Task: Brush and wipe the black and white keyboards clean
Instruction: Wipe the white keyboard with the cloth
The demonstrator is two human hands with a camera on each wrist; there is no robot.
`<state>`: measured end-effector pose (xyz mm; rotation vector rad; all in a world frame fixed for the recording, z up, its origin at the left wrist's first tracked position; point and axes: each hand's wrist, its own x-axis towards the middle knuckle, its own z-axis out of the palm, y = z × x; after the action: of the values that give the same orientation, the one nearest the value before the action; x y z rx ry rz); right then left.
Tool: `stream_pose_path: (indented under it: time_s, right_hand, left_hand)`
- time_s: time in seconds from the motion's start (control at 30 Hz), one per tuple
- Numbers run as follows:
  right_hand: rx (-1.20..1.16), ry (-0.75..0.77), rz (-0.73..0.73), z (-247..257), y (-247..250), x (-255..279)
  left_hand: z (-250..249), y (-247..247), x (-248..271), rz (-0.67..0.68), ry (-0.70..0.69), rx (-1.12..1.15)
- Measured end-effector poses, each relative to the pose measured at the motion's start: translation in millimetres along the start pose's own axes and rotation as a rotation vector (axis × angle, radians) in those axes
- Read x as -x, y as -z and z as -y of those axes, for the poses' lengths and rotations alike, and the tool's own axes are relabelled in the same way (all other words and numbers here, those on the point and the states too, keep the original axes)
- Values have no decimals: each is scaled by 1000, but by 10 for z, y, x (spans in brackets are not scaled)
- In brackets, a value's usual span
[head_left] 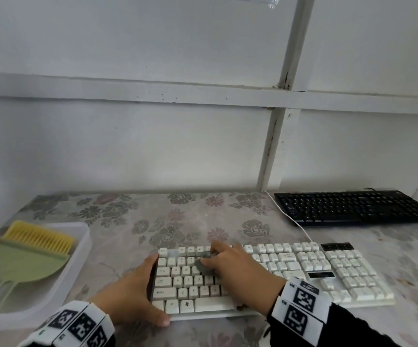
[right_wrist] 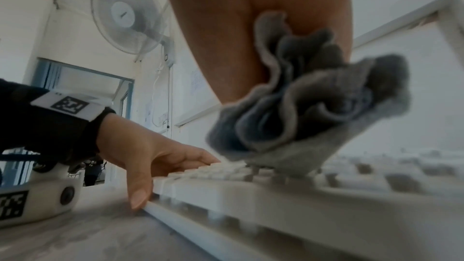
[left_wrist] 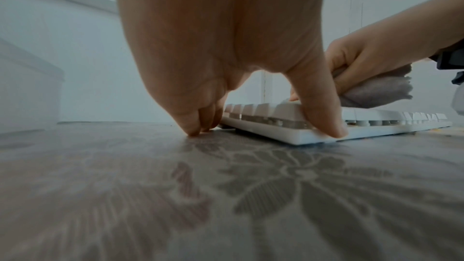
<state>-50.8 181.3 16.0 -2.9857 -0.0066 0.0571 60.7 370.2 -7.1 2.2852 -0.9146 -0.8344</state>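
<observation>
The white keyboard (head_left: 328, 271) lies across the near part of the flowered table. My right hand (head_left: 218, 259) grips a bunched grey cloth (head_left: 202, 262) and presses it onto the keys near the keyboard's upper left; the cloth (right_wrist: 314, 110) spills out under the palm. My left hand (head_left: 142, 291) braces the keyboard's front-left corner, its thumb (left_wrist: 323, 106) pressing the front edge and its straight fingers (left_wrist: 200, 122) down on the table beside the left end. The black keyboard (head_left: 353, 206) lies untouched at the back right.
A clear plastic tray (head_left: 82, 236) at the left holds a green dustpan (head_left: 25, 261) and a yellow-bristled brush (head_left: 40, 236). The white keyboard's cable (head_left: 295, 221) runs back past the black keyboard. A white wall stands right behind the table.
</observation>
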Motion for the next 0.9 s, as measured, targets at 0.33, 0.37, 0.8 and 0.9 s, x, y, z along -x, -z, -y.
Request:
stream_pose_path:
  time_s: [0.33, 0.37, 0.8, 0.9]
  right_hand:
    - [-20, -193, 113, -33, 283, 8]
    - [-57, -177, 103, 36, 301, -72]
    - [86, 187, 13, 401, -36, -355]
    - [19, 161, -11, 169, -51, -235]
  left_hand:
    - [46, 0, -17, 29, -20, 46]
    - [49, 2, -16, 33, -17, 51]
    - [44, -5, -18, -4, -36, -1]
    - [61, -7, -16, -3, -34, 8]
